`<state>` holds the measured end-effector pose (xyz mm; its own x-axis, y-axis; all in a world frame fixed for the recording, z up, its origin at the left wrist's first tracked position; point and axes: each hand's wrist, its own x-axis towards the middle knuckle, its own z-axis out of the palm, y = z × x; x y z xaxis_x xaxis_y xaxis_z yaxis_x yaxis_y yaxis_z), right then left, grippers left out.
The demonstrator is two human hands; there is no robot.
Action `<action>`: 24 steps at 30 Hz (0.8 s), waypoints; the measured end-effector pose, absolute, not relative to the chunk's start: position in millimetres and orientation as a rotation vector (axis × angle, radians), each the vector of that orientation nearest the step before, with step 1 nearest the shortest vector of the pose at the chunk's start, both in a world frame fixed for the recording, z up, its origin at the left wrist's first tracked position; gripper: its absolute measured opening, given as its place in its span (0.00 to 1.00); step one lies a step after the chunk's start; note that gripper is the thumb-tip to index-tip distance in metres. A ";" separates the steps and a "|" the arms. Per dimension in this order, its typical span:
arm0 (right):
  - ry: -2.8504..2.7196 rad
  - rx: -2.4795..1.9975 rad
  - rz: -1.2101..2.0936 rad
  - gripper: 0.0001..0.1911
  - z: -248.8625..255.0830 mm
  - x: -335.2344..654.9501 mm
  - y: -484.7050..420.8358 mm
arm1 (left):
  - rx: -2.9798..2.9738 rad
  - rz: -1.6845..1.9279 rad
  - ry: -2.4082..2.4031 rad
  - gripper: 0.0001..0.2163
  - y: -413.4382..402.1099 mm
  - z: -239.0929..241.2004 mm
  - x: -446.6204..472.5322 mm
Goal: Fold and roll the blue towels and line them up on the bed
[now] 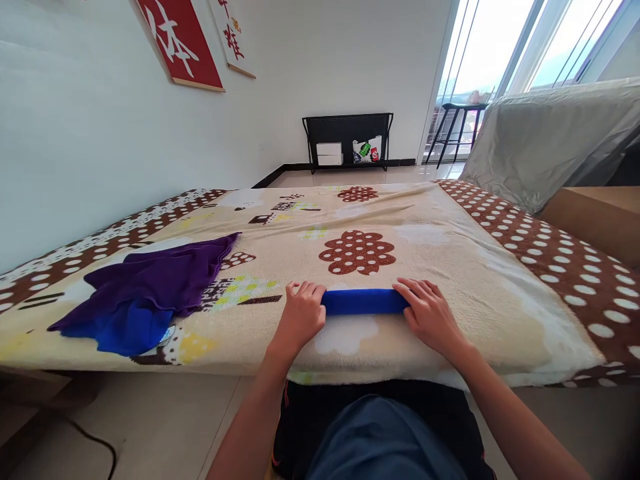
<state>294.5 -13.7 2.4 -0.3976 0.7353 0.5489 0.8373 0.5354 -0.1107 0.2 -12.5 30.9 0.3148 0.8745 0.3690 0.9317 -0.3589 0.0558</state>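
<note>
A narrow bright-blue folded or rolled cloth lies straight across the bed cover, close to the front edge. Its left end is in the curled fingers of my left hand. At the other end, my right hand grips it with fingers over the top and the thumb below. Farther left on the bed, a crumpled purple cloth partly covers a loose blue cloth. A small pale tag shows beside that blue cloth.
The bed cover is cream with brown dotted borders. A black rack stands by the far wall. To the right are a cardboard box, furniture under a plastic sheet and a black stool. A cable lies on the floor at left.
</note>
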 end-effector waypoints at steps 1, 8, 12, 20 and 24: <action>-2.273 -1.224 -0.226 0.25 4.8 283.4 -12.7 | -2.451 -0.492 -1.615 0.17 -9.9 31.8 8.9; -2.372 -1.163 -0.147 0.28 -0.5 241.9 -0.6 | -2.697 -0.441 -1.375 0.26 -3.4 21.4 47.1; -2.360 -1.154 -0.167 0.28 -12.2 259.9 4.0 | -2.697 -0.468 -1.352 0.26 -4.7 9.6 21.0; -2.312 -1.166 -0.208 0.26 -25.3 306.0 4.2 | -2.650 -0.564 -1.407 0.23 -9.9 -0.3 -36.6; -2.313 -1.170 -0.203 0.24 -28.1 326.2 3.7 | -2.638 -0.597 -1.449 0.23 -11.6 -2.0 -49.9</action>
